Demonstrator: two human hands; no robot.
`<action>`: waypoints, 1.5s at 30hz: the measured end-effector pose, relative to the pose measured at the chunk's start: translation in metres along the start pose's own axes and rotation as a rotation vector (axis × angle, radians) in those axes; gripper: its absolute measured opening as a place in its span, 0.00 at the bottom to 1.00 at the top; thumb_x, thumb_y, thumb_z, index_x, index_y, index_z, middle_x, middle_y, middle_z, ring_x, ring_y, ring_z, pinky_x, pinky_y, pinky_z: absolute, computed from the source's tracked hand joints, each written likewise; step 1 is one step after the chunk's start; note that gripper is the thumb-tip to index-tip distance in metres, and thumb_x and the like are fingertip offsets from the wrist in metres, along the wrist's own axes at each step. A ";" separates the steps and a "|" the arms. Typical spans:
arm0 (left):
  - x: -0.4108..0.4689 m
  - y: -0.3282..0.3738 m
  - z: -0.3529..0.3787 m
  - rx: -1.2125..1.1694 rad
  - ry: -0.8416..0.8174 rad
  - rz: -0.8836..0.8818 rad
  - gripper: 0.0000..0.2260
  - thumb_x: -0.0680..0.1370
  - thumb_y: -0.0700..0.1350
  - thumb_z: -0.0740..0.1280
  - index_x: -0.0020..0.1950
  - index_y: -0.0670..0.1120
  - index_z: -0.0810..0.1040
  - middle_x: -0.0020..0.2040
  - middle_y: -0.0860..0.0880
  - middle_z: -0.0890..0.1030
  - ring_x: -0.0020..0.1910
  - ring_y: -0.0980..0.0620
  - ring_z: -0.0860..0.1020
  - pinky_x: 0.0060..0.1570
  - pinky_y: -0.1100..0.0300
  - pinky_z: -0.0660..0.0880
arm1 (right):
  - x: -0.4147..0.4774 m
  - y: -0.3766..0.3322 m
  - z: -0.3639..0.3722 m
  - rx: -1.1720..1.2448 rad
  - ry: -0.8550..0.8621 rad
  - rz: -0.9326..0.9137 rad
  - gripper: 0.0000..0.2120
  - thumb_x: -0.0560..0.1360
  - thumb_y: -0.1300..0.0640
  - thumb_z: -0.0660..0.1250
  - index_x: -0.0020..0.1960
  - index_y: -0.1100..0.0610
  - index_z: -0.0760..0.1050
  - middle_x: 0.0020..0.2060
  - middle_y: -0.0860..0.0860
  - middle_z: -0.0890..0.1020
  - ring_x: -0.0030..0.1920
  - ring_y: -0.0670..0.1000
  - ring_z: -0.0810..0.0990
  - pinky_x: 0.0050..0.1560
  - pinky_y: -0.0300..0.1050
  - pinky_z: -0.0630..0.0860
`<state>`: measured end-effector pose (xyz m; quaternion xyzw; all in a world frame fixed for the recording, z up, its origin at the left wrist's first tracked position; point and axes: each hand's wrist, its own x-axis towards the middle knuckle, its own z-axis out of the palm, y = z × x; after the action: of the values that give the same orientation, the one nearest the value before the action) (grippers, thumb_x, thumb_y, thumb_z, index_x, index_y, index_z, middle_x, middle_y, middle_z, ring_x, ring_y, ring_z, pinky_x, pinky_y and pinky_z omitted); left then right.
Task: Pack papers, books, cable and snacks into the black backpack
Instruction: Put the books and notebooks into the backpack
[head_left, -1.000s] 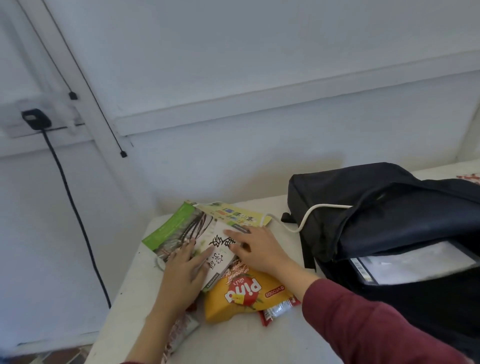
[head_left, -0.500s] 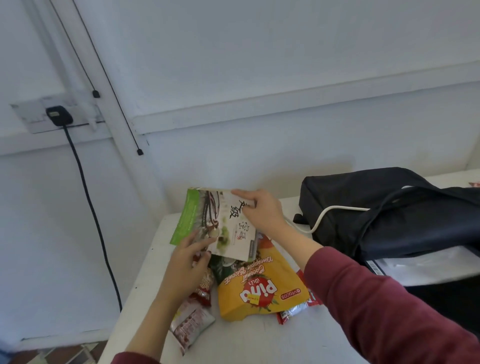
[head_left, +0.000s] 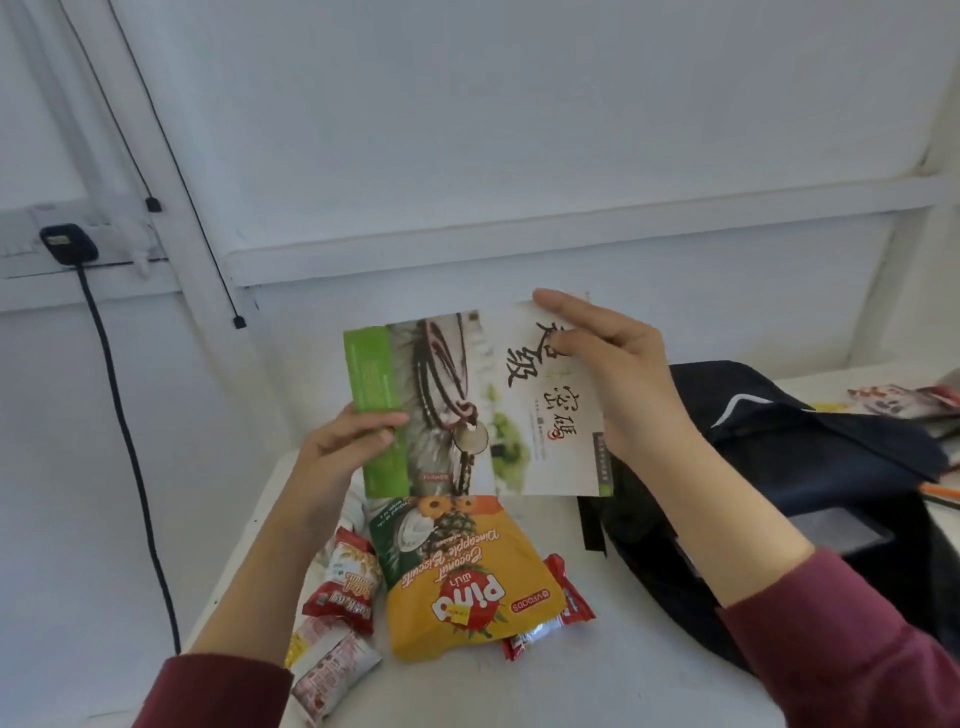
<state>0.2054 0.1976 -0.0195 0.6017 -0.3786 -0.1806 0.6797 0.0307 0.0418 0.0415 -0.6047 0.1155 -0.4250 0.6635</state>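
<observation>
left hand (head_left: 343, 452), right hand (head_left: 618, 384) pinch book (head_left: 467, 405) edges, held above snacks (head_left: 457, 577), beside backpack (head_left: 810, 467).

1. We see a flat white tabletop (head_left: 623, 691) standing against a white painted wall (head_left: 519, 130).
2. We see a square black plug (head_left: 67, 243) seated in a white socket panel (head_left: 26, 252) at the left, its thick black cord (head_left: 124, 415) hanging down the wall.
3. We see a thin black wire (head_left: 175, 161) running slantwise along a white post (head_left: 145, 150), ending at a small black clip (head_left: 239, 322).
</observation>
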 end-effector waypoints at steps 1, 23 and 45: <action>-0.001 0.004 0.001 -0.088 -0.054 -0.026 0.06 0.62 0.46 0.77 0.38 0.52 0.85 0.42 0.54 0.82 0.44 0.58 0.80 0.39 0.64 0.77 | -0.006 -0.004 -0.008 0.068 0.014 0.045 0.18 0.73 0.71 0.62 0.51 0.52 0.82 0.46 0.49 0.85 0.43 0.49 0.83 0.42 0.42 0.80; -0.017 -0.008 0.202 -0.005 -0.446 -0.131 0.21 0.71 0.30 0.67 0.38 0.58 0.85 0.44 0.60 0.84 0.45 0.65 0.80 0.41 0.74 0.73 | -0.152 -0.002 -0.217 0.032 0.182 0.378 0.29 0.74 0.74 0.59 0.59 0.43 0.79 0.53 0.54 0.83 0.49 0.59 0.83 0.40 0.52 0.81; -0.016 -0.080 0.297 0.534 -0.619 0.291 0.23 0.70 0.37 0.72 0.57 0.60 0.73 0.49 0.62 0.77 0.49 0.66 0.76 0.51 0.74 0.70 | -0.229 0.013 -0.321 0.461 0.658 0.183 0.28 0.71 0.72 0.55 0.62 0.47 0.75 0.52 0.50 0.84 0.46 0.58 0.84 0.35 0.51 0.81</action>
<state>-0.0058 -0.0104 -0.1036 0.6140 -0.6791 -0.1504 0.3731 -0.3181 -0.0243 -0.1309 -0.2591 0.2767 -0.5498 0.7443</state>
